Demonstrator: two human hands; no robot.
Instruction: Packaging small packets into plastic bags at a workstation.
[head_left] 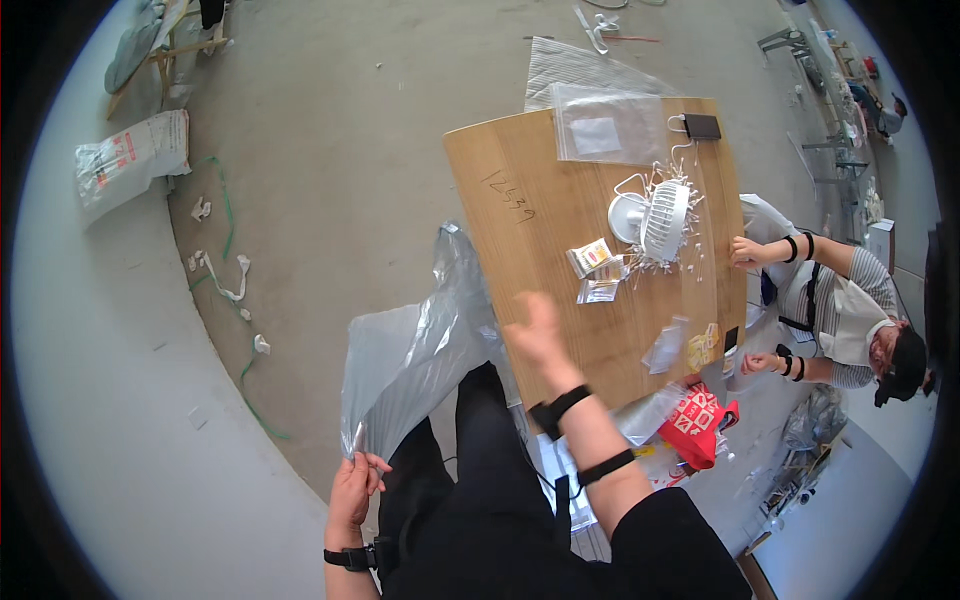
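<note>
My left hand (357, 487) pinches the lower corner of a large grey plastic bag (395, 345). The bag hangs crumpled in front of my legs, its upper end reaching up beside the table's left edge. My right hand (537, 335) is over the near left edge of the wooden table (560, 340), smeared by motion, so its fingers are unclear. Nearest to it on the tabletop lie small white and orange packets (597, 262). Beyond them stands a white fan (660, 220), with many thin white sticks scattered around it.
A clear bag (610, 125) and a dark power bank (702, 127) lie at the table's far end. Across the table, a person (830, 290) has both hands near the edge. A red bag (697, 425) sits by the near right corner. A white sack (135, 160) leans at the left wall.
</note>
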